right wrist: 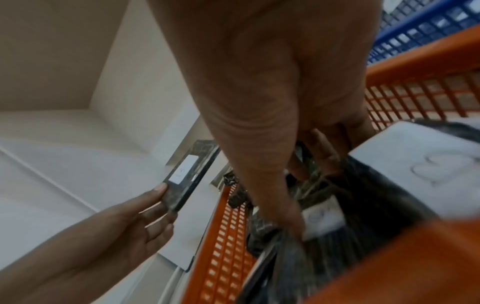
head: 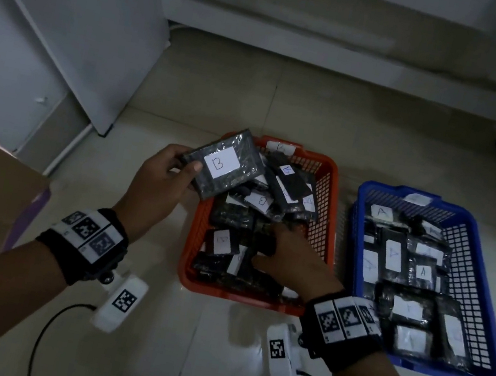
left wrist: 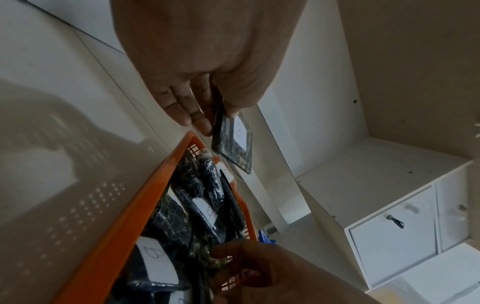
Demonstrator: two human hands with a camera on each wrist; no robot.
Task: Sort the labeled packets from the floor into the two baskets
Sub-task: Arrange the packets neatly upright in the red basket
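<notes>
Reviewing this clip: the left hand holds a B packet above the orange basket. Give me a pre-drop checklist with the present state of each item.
1. Label on held packet reads B: ok.
2. Left hand grips it firmly, thumb on top, fingers beneath: ok.
3. Orange basket holds B packets, matching: ok.
4. Packet is over the basket's far left corner, partly outside the rim: not ok; move inward.
5. Right hand reaches into the basket among packets, possibly in the drop path: not ok.
6. Whether the right hand grips anything: cannot tell.
</notes>
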